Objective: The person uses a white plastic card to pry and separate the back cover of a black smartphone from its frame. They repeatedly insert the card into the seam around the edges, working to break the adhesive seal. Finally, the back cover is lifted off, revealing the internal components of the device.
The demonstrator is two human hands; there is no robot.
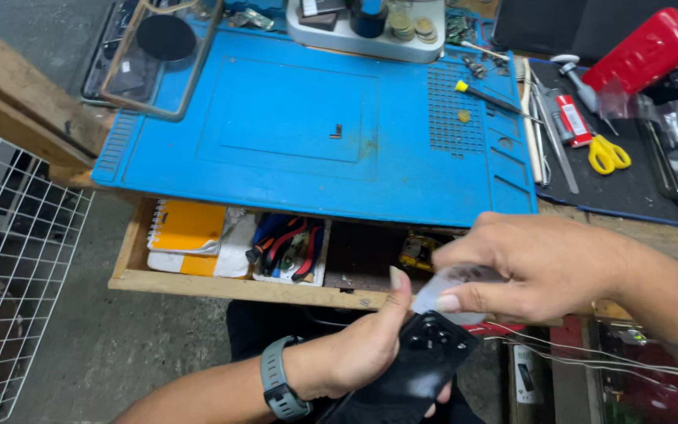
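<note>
My left hand (359,345), with a grey watch on its wrist, grips a black phone (417,365) with its back and camera cluster facing up, low in the view below the bench edge. My right hand (527,267) hovers just above the phone's top end and pinches a thin, clear, whitish film or plastic piece (453,286) between thumb and fingers. The film sits over the phone's camera end; whether it touches the phone I cannot tell.
A blue work mat (300,126) covers the bench above an open wooden drawer (221,286) holding an orange notebook (188,228) and pliers (288,247). Scissors (607,153), a red bottle (645,49), tweezers and screwdrivers lie right. A wire grid (9,259) stands left.
</note>
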